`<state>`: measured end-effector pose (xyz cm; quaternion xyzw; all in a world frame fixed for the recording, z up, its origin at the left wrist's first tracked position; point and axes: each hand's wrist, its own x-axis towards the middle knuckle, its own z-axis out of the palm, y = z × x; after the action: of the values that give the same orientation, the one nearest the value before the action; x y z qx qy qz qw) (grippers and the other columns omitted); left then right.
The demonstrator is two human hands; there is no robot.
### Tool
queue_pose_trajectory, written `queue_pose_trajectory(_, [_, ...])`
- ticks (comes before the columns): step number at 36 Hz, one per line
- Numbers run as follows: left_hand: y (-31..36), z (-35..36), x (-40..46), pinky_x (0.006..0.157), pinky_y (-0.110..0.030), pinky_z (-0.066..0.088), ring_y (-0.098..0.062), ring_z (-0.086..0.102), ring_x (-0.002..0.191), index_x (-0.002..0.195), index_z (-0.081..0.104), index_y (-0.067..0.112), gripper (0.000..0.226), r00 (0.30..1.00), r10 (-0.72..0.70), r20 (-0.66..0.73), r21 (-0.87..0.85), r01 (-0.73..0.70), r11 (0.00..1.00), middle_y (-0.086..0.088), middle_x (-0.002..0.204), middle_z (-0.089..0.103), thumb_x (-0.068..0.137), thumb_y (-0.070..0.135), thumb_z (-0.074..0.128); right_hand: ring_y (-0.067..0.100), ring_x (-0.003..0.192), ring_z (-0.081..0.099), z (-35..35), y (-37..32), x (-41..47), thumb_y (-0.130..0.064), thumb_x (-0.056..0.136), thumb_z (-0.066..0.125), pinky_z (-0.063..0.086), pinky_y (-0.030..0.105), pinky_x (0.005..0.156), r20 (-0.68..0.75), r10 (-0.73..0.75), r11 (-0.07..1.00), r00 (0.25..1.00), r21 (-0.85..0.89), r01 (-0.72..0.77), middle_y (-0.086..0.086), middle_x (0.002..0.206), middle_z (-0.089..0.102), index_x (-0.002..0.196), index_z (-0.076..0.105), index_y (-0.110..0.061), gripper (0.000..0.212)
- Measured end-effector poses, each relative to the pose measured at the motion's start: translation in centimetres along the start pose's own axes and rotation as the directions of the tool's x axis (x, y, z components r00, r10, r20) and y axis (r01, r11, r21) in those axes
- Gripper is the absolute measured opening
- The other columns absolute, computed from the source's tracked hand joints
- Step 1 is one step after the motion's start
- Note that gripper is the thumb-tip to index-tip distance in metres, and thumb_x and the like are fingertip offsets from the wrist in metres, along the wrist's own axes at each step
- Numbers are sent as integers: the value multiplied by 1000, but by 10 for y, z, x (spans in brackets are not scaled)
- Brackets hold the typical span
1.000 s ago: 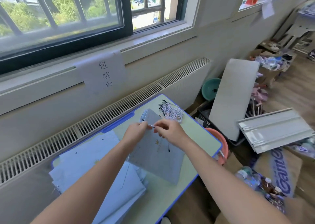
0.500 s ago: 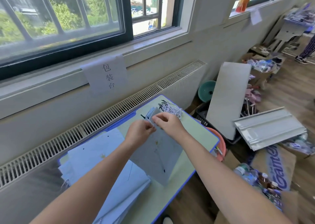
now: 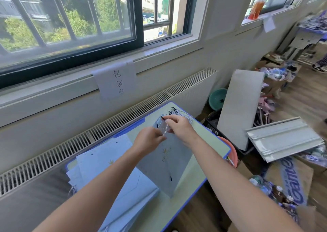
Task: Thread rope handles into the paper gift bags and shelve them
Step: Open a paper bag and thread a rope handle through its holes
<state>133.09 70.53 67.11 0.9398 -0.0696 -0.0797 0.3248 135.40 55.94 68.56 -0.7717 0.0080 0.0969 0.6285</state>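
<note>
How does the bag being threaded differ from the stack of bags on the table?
The held bag is a single bag lifted at its top edge by both hands; the stack of bags lies flat and untouched. The held bag has a rope at its top; the stack's top bag shows empty holes. Both are pale blue paper.

"包装台" on taped paper sign (image 3: 115,82)

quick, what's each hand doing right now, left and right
Left hand: fingers pinch the top edge of the flat pale blue paper gift bag.
Right hand: fingers pinch the black-tipped white rope handle at the bag's top.
</note>
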Motion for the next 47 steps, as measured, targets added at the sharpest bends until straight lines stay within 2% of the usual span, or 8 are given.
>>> queue_pose_trajectory(3, [-3,-2,-2,71,-22,41,-8,58,82,109,71,18,18,1000,-7,10,-91,8,996,6,96,70,96,23,60,9,64,55,1,0,-1,-1,96,40,49,19,58,-50,46,997,998,61,-43,-6,76,60,99,63,-7,24])
queue_pose_trajectory(6, [-6,-1,-5,55,-27,39,-14,45,58,110,54,24,19,997,-78,-24,-163,73,984,3,69,51,96,12,48,9,56,55,1,2,-1,-4,95,34,40,21,50,-76,130,987,989,107,-121,0,78,57,84,55,-14,25])
queue_pose_trajectory(10, [-5,-1,-7,48,-29,37,-20,43,61,112,41,17,19,987,-162,8,-265,158,951,-7,76,50,95,11,46,8,44,41,2,10,0,-2,94,39,31,18,42,-75,169,984,983,75,-163,0,73,61,89,57,-11,20])
queue_pose_trajectory(21, [-1,-3,-6,58,-24,45,-22,61,86,133,55,20,47,980,-188,58,-318,197,928,-10,111,64,88,10,50,6,51,59,3,17,-6,-7,85,67,44,14,58,-106,40,995,994,-85,-49,-1,80,71,88,70,-16,9])
queue_pose_trajectory(31, [4,-5,-5,64,-33,52,-18,62,79,134,53,26,49,983,-184,14,-388,175,905,-3,95,65,89,7,49,7,60,59,4,16,-8,-10,85,66,47,16,63,-157,-64,955,986,-296,15,-8,70,65,84,67,-16,6])
queue_pose_trajectory(36, [6,-9,-6,72,-41,56,-21,64,85,135,53,28,50,983,-182,10,-387,172,906,-3,97,65,89,9,50,5,73,60,3,11,-9,-10,86,65,42,5,62,-145,-100,945,984,-325,48,-6,78,67,89,71,-13,7])
queue_pose_trajectory(39, [7,-10,-7,68,-38,55,-20,63,81,135,52,27,49,984,-178,8,-400,166,901,-2,93,64,90,8,50,6,76,61,3,9,-8,-10,86,65,41,4,64,-146,-109,938,983,-341,54,-5,81,68,91,71,-12,8])
queue_pose_trajectory(47, [19,-16,-13,48,-10,44,-1,59,66,127,54,30,43,986,-164,24,-502,154,851,9,84,63,93,4,46,13,82,65,13,6,-5,-10,88,63,51,26,76,-147,-140,914,979,-401,71,-3,84,71,96,75,-12,15])
